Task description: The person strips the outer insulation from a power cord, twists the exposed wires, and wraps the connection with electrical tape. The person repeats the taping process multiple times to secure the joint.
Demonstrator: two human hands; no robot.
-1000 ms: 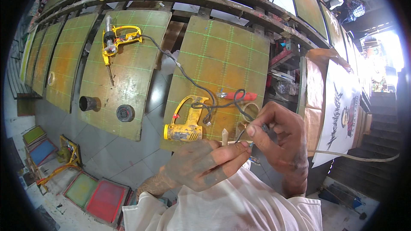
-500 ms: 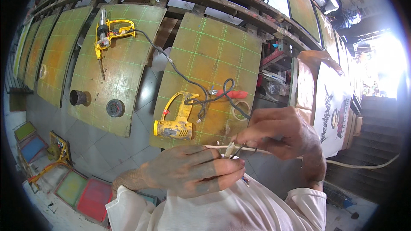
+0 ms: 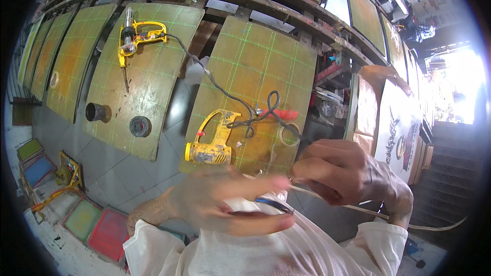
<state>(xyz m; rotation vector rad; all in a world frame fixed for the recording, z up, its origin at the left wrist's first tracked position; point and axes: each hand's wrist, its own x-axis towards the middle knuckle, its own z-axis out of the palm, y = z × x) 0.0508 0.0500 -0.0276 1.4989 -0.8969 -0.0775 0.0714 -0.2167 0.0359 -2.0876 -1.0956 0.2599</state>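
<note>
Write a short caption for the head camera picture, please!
Left hand and right hand pinch thin wires above a yellow heat gun on a green-gridded board.

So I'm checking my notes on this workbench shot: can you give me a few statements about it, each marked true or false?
1. A yellow heat gun lies on a green gridded board. True.
2. Both hands are close together near the chest. True: the left hand and right hand meet over a thin cable.
3. The yellow drill is in the right hand. False: it lies on another board, far from both hands.
4. The red-handled tool is on the floor. False: it lies on the board beside the heat gun.
</note>
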